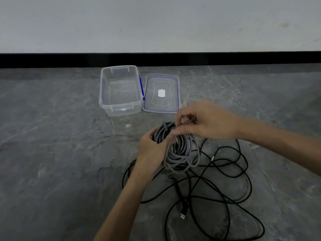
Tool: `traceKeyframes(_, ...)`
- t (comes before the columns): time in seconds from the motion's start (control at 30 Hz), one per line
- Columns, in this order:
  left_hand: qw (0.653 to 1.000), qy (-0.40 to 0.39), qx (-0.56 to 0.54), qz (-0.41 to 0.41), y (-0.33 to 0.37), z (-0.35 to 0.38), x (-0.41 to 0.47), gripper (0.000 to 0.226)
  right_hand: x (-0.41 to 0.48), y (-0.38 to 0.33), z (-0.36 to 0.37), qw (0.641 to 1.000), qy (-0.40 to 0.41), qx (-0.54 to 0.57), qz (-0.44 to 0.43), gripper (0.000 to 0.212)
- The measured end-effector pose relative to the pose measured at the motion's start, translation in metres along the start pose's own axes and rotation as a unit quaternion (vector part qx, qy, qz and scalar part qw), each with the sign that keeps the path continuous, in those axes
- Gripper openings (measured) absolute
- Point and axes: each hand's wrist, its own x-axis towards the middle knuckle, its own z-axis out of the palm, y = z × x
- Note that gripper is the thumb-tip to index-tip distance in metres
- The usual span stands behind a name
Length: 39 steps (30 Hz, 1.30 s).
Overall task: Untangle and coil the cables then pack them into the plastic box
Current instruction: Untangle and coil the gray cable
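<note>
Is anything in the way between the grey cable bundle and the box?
Nothing visible blocks it. The grey cable bundle is held by the left hand and right hand. The box stands open and empty just beyond, its lid lying to its right, with bare floor between.

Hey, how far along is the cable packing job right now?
Done: the plastic box stands open and empty, its lid lying beside it. In hand: the grey braided cable is mostly coiled, with the left hand gripping the bundle and the right hand wrapping its end around it. Left: the black cable sprawls loose on the floor, uncoiled, and nothing is packed yet.
</note>
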Motion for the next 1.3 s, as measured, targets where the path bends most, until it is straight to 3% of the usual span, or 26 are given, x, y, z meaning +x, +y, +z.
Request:
traceKeyframes(0.03, 1.000, -0.009, -0.021, -0.013, 0.002, 0.003, -0.003, 0.005, 0.001, 0.003, -0.002, 1.000, -0.003, 0.005, 0.001, 0.028)
traceKeyframes(0.2, 0.983, -0.025, -0.170, -0.062, -0.001, 0.004, -0.004, 0.041, 0.001, 0.015, -0.012, 1.000, -0.021, 0.013, 0.012, 0.016)
traceKeyframes(0.4, 0.968, -0.026, -0.240, -0.071, 0.005, 0.006, -0.007, 0.031, -0.002, 0.014, -0.008, 0.998, 0.040, -0.041, -0.001, 0.015)
traceKeyframes(0.53, 0.944, 0.022, -0.309, -0.115, 0.009, 0.001, 0.001, 0.042, -0.010, -0.003, 0.005, 0.998, 0.052, 0.022, 0.013, 0.011)
traceKeyframes(0.63, 0.954, 0.049, -0.275, -0.109, 0.009, 0.000, 0.001, 0.031, -0.010, -0.011, 0.011, 0.983, 0.048, -0.155, -0.082, 0.018)
traceKeyframes(0.73, 0.964, 0.064, -0.241, -0.093, 0.009, 0.006, -0.001, 0.028, -0.007, -0.017, 0.011, 0.900, 0.094, -0.409, -0.118, 0.022)
traceKeyframes(0.9, 0.960, 0.096, -0.249, -0.078, 0.011, 0.006, 0.001, 0.026, -0.011, -0.028, 0.015, 0.848, 0.086, -0.512, -0.108, 0.041)
traceKeyframes(1.03, 0.955, 0.097, -0.269, -0.074, 0.014, 0.003, 0.002, 0.030, -0.013, -0.027, 0.015, 0.887, 0.109, -0.433, -0.118, 0.030)
traceKeyframes(1.13, 0.952, 0.083, -0.282, -0.086, 0.015, 0.002, 0.001, 0.034, -0.009, -0.028, 0.019, 0.896, 0.098, -0.405, -0.152, 0.014)
traceKeyframes(1.2, 0.949, 0.080, -0.291, -0.091, 0.016, 0.003, 0.000, 0.036, -0.007, -0.030, 0.024, 0.906, 0.093, -0.376, -0.172, 0.023)
traceKeyframes(1.3, 0.947, 0.092, -0.293, -0.091, 0.016, 0.005, 0.001, 0.039, -0.006, -0.030, 0.027, 0.938, 0.115, -0.296, -0.135, 0.039)
